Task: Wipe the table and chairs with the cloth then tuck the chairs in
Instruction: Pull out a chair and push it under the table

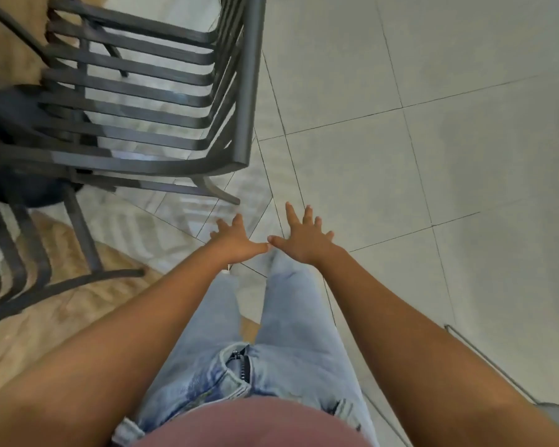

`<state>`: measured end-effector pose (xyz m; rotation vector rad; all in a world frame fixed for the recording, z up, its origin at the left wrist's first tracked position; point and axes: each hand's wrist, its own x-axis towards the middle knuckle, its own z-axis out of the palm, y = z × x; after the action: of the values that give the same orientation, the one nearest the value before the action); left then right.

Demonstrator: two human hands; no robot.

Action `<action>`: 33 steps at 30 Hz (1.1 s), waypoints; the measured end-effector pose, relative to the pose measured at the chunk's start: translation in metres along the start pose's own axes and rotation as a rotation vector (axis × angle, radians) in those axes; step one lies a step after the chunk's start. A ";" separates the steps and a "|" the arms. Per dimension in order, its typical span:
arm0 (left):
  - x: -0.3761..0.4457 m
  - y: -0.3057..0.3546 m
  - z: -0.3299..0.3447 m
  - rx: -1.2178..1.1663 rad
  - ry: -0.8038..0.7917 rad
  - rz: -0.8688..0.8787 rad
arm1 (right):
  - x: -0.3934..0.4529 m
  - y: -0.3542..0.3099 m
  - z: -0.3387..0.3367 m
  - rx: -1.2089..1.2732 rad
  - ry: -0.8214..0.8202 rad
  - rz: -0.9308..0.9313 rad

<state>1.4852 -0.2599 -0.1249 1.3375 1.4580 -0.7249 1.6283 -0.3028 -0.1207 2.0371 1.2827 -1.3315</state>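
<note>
Fingers spread and empty, thumb tips touching, the left hand (pixel 236 241) and right hand (pixel 304 238) stretch out over light blue jeans (pixel 291 337) and the pale tiled floor (pixel 433 124), with a dark slatted chair (pixel 149 91) standing upper left, apart from both hands.

Pale tiled floor (pixel 433 156), tan rug (pixel 46 324) at left, dark slatted chair (pixel 142 91) standing w/ legs on both
</note>
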 end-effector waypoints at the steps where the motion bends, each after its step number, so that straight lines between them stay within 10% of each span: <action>1: 0.002 0.012 0.002 -0.027 0.005 -0.002 | 0.005 0.008 -0.010 -0.021 -0.006 -0.022; 7: -0.011 0.090 0.008 -0.105 0.166 0.073 | 0.031 0.048 -0.087 -0.142 -0.009 -0.117; 22: -0.031 0.214 -0.139 -0.268 1.186 0.316 | 0.079 -0.038 -0.303 -0.287 0.223 -0.422; 33: -0.010 0.211 -0.218 -0.397 1.115 -0.083 | 0.075 -0.115 -0.394 -0.549 0.615 -0.714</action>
<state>1.6286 -0.0212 -0.0037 1.4048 2.3551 0.3799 1.7423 0.0739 0.0186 1.6763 2.4767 -0.4227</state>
